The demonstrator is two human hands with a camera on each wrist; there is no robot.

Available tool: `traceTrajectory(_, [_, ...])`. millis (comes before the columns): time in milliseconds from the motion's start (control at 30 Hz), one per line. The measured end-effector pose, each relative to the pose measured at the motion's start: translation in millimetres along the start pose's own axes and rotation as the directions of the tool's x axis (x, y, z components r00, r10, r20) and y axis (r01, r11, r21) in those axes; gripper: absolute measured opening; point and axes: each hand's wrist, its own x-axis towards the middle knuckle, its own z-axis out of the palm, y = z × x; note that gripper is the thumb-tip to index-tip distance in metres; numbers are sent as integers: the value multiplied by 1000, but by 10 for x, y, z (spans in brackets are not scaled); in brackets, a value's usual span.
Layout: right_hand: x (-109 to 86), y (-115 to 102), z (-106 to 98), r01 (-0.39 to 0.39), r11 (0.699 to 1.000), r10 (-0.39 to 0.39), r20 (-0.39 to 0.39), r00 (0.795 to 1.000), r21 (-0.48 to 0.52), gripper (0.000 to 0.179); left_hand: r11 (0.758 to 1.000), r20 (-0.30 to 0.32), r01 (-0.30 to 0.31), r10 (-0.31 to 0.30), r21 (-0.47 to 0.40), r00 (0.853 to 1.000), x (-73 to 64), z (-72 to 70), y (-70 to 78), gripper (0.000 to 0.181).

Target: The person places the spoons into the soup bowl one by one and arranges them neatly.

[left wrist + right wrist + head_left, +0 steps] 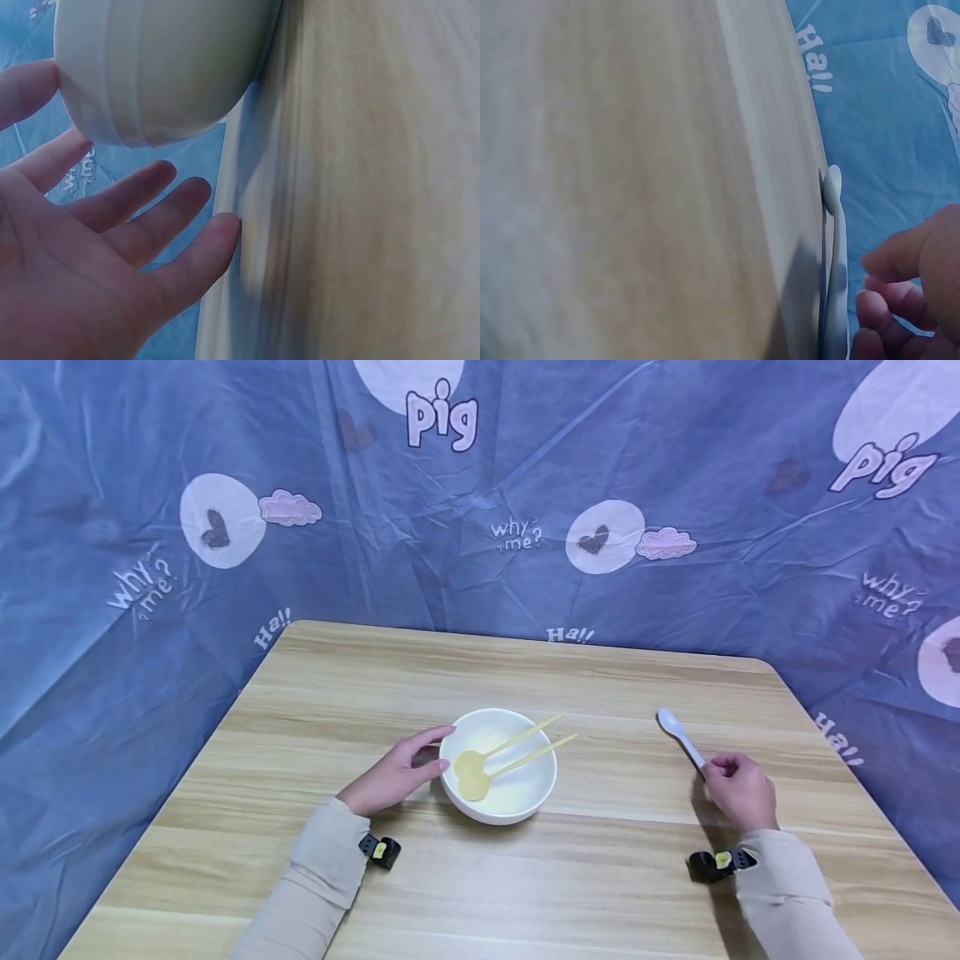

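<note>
A white bowl (534, 787) stands on the table, leaning over nothing and seen from below its side in the left wrist view. Inside lie two pale yellow utensils (474, 785) with flat, rounded heads and thin handles reaching past the far right rim. My left hand (386, 781) touches the bowl's left side with thumb and index finger spread; the other fingers extend loosely beneath. To the right, a white spoon (681, 733) lies on the wood, its bowl end pointing away. My right hand (742, 789) is at its handle end, fingers loosely bent, with a gap beside the spoon (836, 277) in the right wrist view.
The wooden table (585, 877) has rounded far corners. A blue printed cloth (480, 568) hangs behind it and along both sides. Black wrist cameras sit on both beige sleeves (322, 860).
</note>
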Motion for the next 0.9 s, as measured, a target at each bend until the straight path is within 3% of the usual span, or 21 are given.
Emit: traceTrajectory(900, [-46, 45, -69, -22, 998, 28, 107, 994, -51, 34, 1000, 7, 8, -8, 13, 1000, -3, -14, 13, 55])
